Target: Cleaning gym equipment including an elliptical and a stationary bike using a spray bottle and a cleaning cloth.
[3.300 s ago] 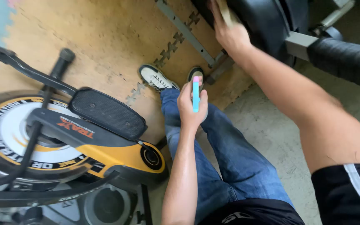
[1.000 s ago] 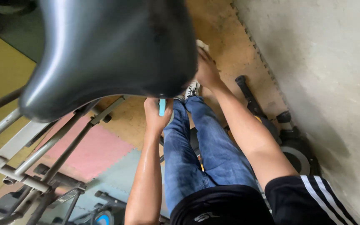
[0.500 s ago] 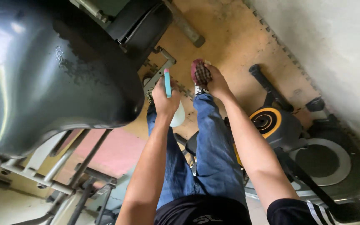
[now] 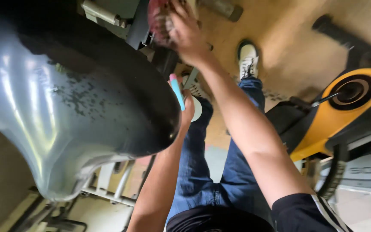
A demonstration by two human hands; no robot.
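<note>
Blue tool, one in number, slim with a pink tip, stands nearly upright in my left hand, which is closed around its lower part just beside the nose of the one black saddle that fills the left of the view. My right hand is raised higher, fingers curled around one dark red, bristly object; motion blur prevents me from telling what it is or how firmly it is gripped. I count two arms, both bare to the elbow. Below them are my two legs in blue jeans, ending in two white shoes, the second partly hidden behind the left hand. To the right stands one exercise machine with a yellow and black housing. The floor is tan matting.
</note>
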